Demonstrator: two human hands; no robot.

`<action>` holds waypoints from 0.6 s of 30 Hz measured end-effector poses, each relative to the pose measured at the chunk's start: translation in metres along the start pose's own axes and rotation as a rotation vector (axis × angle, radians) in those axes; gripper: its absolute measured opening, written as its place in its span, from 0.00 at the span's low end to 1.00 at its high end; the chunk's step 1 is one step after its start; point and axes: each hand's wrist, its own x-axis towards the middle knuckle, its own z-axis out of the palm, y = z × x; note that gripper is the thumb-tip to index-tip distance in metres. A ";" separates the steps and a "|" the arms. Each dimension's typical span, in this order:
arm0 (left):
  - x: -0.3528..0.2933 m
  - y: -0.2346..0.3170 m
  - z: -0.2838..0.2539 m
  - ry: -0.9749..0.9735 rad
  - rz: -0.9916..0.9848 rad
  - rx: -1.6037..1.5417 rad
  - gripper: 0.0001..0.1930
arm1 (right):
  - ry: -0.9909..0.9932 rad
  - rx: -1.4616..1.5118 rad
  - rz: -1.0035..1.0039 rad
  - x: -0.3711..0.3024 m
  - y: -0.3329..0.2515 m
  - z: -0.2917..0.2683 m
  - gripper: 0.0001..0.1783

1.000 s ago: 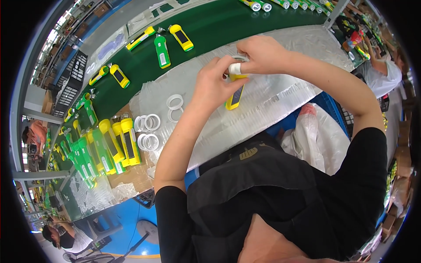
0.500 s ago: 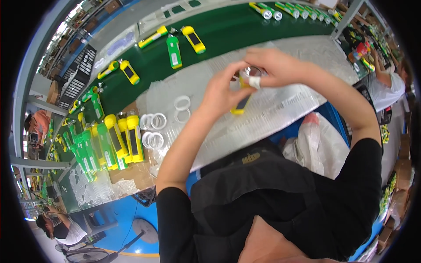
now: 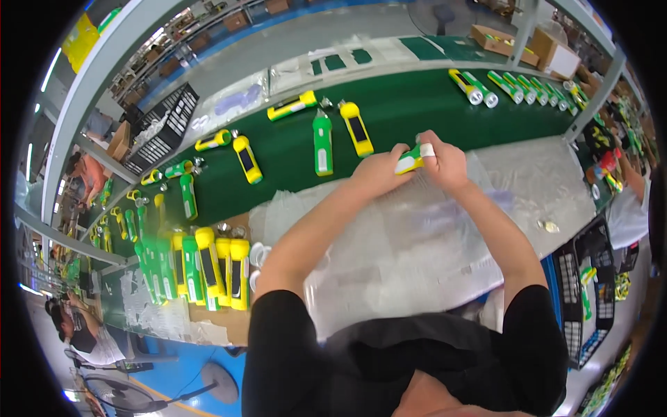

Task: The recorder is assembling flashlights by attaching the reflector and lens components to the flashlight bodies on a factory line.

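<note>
A yellow-and-green flashlight (image 3: 408, 162) is held between my two hands over the far edge of the work surface. My left hand (image 3: 379, 172) is closed round one end of it. At the other end my right hand (image 3: 446, 165) grips it, with a white wrap on the thumb. The fingers cover most of the flashlight, so its head is hidden. Beyond my hands, a green flashlight body (image 3: 323, 144) and a yellow one with a dark panel (image 3: 356, 130) lie on the green conveyor belt (image 3: 410, 104), small shiny parts at their ends.
Several flashlight bodies (image 3: 208, 263) stand in a group at the left. White rings (image 3: 258, 254) lie beside them, partly behind my left forearm. Finished-looking flashlights (image 3: 515, 89) line the belt's far right. A black crate (image 3: 587, 295) stands at the right; a metal post (image 3: 595, 97) rises nearby.
Both hands have moved farther away with the flashlight, which has turned from its dark-panel side to its green-and-white side. The whole view has shifted, showing more beyond the belt.
</note>
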 end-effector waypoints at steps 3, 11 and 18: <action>0.046 -0.064 -0.005 0.513 0.273 0.129 0.31 | 0.221 0.083 0.222 0.049 0.030 0.029 0.17; 0.142 -0.173 -0.063 0.274 0.075 0.624 0.36 | 0.234 -0.661 0.249 0.151 0.192 0.062 0.27; 0.171 -0.211 -0.077 0.031 0.014 0.494 0.19 | -0.412 0.110 0.248 0.186 0.033 0.153 0.42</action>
